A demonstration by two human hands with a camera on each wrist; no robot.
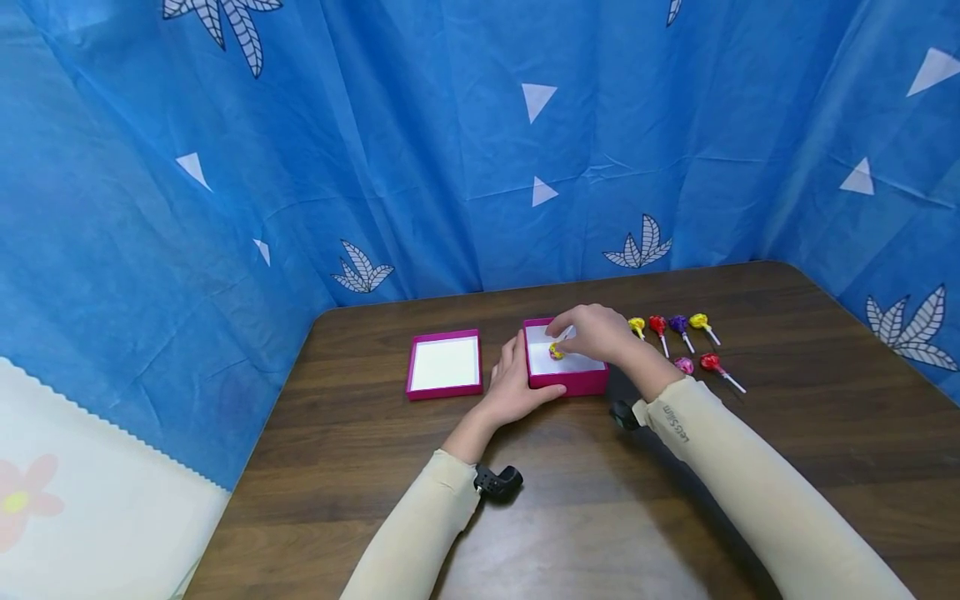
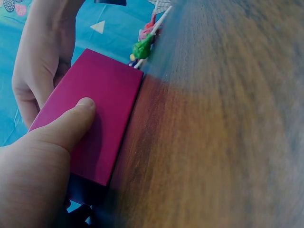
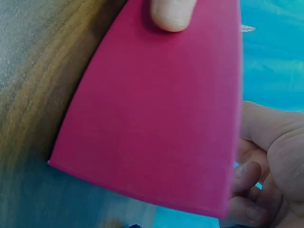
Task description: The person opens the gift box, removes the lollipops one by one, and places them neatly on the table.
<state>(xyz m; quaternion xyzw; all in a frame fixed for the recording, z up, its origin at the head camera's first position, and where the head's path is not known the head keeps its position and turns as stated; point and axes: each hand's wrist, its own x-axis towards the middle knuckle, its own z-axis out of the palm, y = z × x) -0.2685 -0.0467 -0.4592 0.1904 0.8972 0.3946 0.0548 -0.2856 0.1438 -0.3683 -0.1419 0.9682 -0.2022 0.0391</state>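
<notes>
A magenta box with a white inside stands without its lid on the table. My left hand holds it at the near left corner, its fingers along the left side and its thumb flat on the front wall. In the left wrist view that thumb lies across the magenta wall. My right hand reaches over the right side into the box. Its fingertips pinch a lollipop with a yellow wrapper, low over the white bottom. In the right wrist view, the box wall hides the lollipop and part of the curled fingers.
Left of the box lies its magenta lid, white inside up. To the right are several lollipops, among them a purple one and a red one. A green lollipop shows beyond the box. A blue curtain hangs behind the table.
</notes>
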